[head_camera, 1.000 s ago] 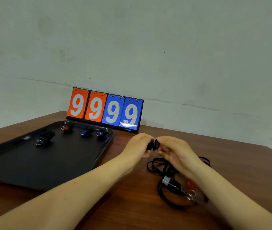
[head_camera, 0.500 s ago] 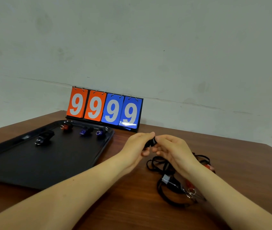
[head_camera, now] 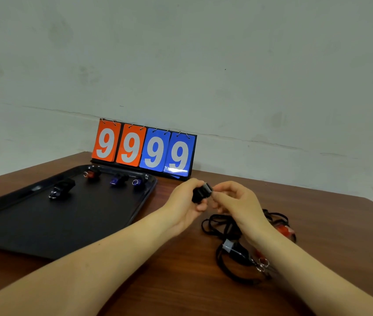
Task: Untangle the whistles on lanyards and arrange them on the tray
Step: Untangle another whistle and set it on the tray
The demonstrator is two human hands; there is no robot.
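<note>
Nearest the camera, both forearms reach forward over the counter [head_camera: 181, 281]. Just below and beside the right wrist lies the tangle of black lanyards [head_camera: 228, 265], resting on the wood with a grey-capped black whistle [head_camera: 235, 249], some metal split rings [head_camera: 263, 263] and a red whistle [head_camera: 284, 230] caught in it; how the cords cross cannot be resolved.

Above the tangle, the left hand [head_camera: 186, 201] grips a black whistle [head_camera: 201, 193], fingers curled round its body and lifted clear of the counter. The right hand [head_camera: 235, 199] meets it from the other side, thumb and forefinger pinching at the whistle's end. Whether a cord or ring sits in that pinch is hidden.

Judgement: the step in hand is freeing this whistle from its lanyard or clip. Next move likely calls for a steady hold by the left hand while the right works the fastening loose, then a carry over to the tray.

Left of the left hand sits the black tray [head_camera: 142, 208]. Along its far side rest four whistles: a black one [head_camera: 63, 187], a red one [head_camera: 92, 174], and two blue ones [head_camera: 118, 179] [head_camera: 138, 181], spaced apart. The near part offers room for more.

Beyond both hands, a flip scoreboard [head_camera: 144, 149] shows 9999 against the wall [head_camera: 203, 65].
</note>
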